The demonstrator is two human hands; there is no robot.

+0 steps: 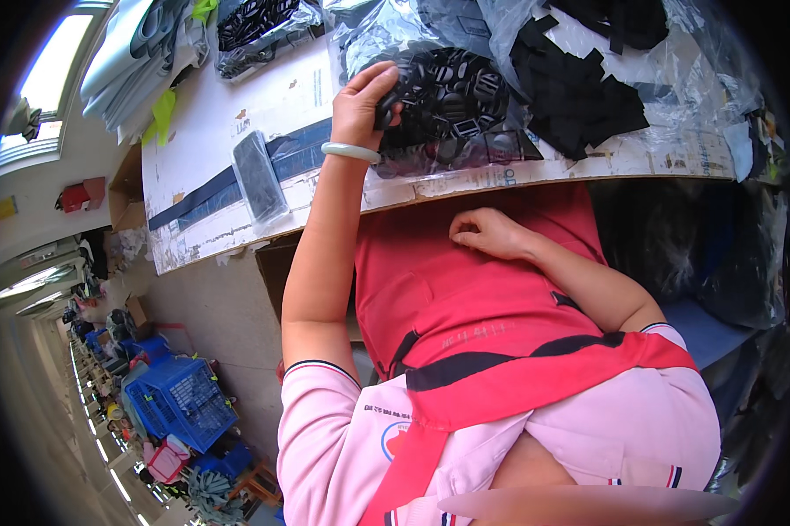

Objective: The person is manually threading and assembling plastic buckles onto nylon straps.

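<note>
My left hand (367, 101), with a pale bangle (351, 152) at its wrist, is at the left edge of a heap of black plastic buckles (460, 88) in a clear bag. Its fingers are closed round a few dark buckles (386, 110), partly hidden by the hand. Low in front of my red apron (421, 254), just short of the table edge, hovers my right hand (491, 234). Its fingers are curled in toward the thumb, and nothing shows in them.
Cut black fabric strips (579, 92) lie right of the buckles on the cardboard-covered table (206, 131). A phone-sized flat grey item in clear plastic (259, 178) lies to the left. Another bag of black parts (268, 31) and folded grey sheets (145, 53) are behind. A blue crate (180, 399) stands on the floor.
</note>
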